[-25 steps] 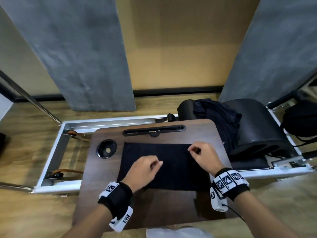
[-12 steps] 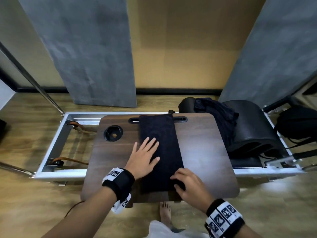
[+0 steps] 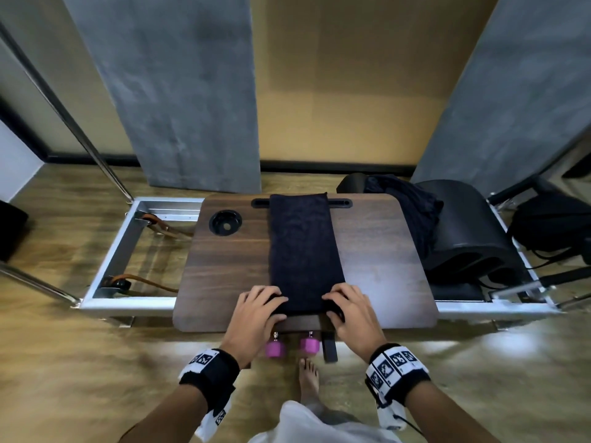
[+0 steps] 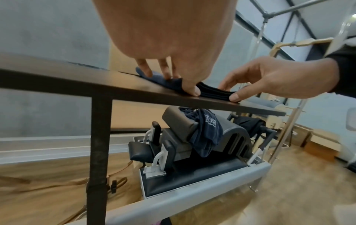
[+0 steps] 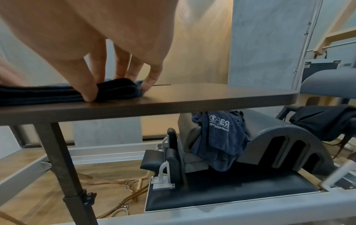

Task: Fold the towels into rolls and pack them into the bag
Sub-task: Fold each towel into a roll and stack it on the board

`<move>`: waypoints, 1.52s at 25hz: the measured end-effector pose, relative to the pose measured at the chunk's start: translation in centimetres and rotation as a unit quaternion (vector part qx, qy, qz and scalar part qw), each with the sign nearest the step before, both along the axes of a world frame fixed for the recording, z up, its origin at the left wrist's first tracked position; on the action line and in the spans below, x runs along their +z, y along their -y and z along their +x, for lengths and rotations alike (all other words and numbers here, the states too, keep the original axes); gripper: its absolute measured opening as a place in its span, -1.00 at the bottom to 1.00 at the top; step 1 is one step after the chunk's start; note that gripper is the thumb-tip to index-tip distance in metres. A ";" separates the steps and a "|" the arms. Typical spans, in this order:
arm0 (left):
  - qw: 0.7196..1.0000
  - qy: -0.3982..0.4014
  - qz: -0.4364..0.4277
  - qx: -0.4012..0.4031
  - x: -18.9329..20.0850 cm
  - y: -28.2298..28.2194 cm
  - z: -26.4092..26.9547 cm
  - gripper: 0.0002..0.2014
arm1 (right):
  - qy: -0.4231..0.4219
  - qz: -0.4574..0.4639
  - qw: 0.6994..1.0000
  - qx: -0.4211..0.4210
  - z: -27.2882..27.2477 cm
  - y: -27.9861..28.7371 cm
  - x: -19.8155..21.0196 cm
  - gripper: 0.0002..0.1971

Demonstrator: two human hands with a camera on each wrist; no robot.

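Observation:
A dark navy towel (image 3: 302,251) lies folded into a long narrow strip down the middle of the brown table (image 3: 380,251), from the far slot to the near edge. My left hand (image 3: 260,306) pinches the strip's near left corner, thumb at the edge and fingers on top. In the left wrist view the layered towel end (image 4: 212,92) sits between both thumbs. My right hand (image 3: 345,303) grips the near right corner, where the towel end (image 5: 115,88) bunches up under its fingers (image 5: 90,89).
Another navy towel (image 3: 407,215) hangs over a black arched barrel (image 3: 463,238) right of the table. A black bag (image 3: 550,227) sits at the far right. A round cup hole (image 3: 225,222) is at the table's far left. Pink dumbbells (image 3: 292,346) and a bare foot lie below.
The towel went from lying crosswise to a narrow lengthwise strip. My left hand left the strip's middle, and both hands now hold its near corners.

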State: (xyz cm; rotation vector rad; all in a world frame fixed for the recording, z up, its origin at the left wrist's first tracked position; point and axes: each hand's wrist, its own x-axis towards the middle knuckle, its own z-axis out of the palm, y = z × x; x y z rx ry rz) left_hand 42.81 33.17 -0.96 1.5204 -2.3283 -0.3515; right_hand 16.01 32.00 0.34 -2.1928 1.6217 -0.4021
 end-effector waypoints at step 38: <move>0.969 -0.060 0.152 0.184 0.6 7.3 -3.5 -0.71 | -0.073 -0.090 0.987 0.108 1.7 4.5 2.0 -0.58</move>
